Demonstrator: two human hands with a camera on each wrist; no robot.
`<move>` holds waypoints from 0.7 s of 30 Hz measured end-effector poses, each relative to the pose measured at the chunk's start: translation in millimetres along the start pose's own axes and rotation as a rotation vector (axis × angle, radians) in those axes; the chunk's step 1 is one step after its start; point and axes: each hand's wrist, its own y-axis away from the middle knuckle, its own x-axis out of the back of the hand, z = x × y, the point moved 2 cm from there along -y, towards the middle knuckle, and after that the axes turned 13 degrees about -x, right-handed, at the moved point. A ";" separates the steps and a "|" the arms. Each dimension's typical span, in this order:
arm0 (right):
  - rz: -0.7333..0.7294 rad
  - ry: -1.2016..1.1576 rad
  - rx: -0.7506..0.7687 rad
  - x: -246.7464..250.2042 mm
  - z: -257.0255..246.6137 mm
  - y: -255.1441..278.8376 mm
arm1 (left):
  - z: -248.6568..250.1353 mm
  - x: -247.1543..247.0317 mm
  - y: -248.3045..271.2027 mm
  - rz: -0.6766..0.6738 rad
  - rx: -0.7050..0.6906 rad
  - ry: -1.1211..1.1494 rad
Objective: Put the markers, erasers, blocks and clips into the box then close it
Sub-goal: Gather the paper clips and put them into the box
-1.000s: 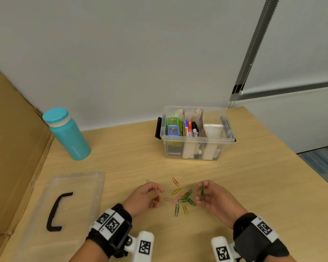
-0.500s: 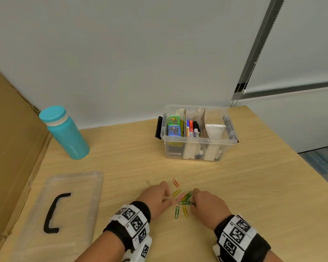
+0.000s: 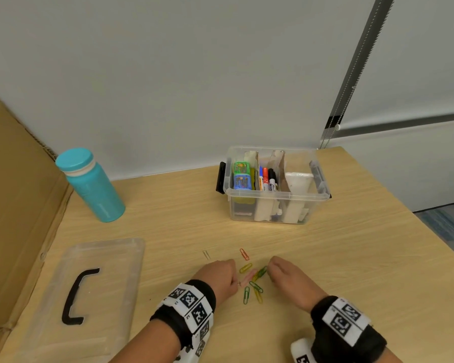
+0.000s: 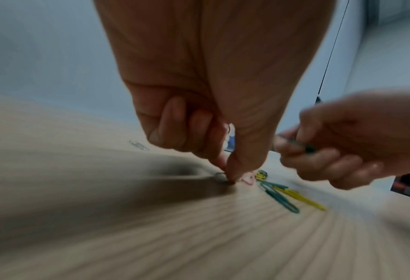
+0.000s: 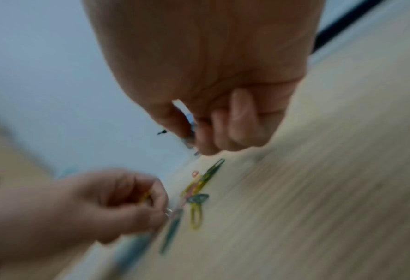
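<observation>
Several coloured paper clips (image 3: 254,285) lie scattered on the wooden table (image 3: 351,258) between my hands. My left hand (image 3: 237,282) is down on the table, its thumb and a finger pinching a silver clip (image 4: 219,175). The right wrist view also shows a yellow clip (image 5: 146,197) tucked in its curled fingers. My right hand (image 3: 269,271) hovers just right of the pile with a green clip (image 4: 303,146) pinched in its fingers. The clear box (image 3: 278,203) stands open behind, holding markers (image 3: 268,179) and coloured blocks (image 3: 241,176). Its clear lid (image 3: 116,258) lies at front left.
A teal bottle (image 3: 89,184) stands at back left beside a cardboard sheet (image 3: 16,205) that runs along the table's left side. A red clip (image 3: 244,254) and a silver clip (image 3: 206,254) lie apart, just beyond the pile. The table's right edge drops to the floor.
Both hands dropped from a raised, palm-up pose onto the pile of clips. The right hand brought its green clip down with it, and the left hand closed on a silver clip.
</observation>
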 end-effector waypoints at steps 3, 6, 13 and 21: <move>-0.330 -0.772 0.015 5.3 1.5 8.1 | 1.3 -2.7 2.3 0.019 -0.042 0.075; -0.412 -0.961 0.033 4.7 -0.7 13.6 | -10.3 4.7 6.1 0.134 -0.039 0.524; 0.109 0.284 0.216 15.4 -6.5 -4.7 | -9.9 32.7 21.5 0.398 -0.011 1.723; 0.163 0.973 0.256 -0.5 -23.5 -14.1 | -18.5 18.0 14.2 0.741 0.101 1.956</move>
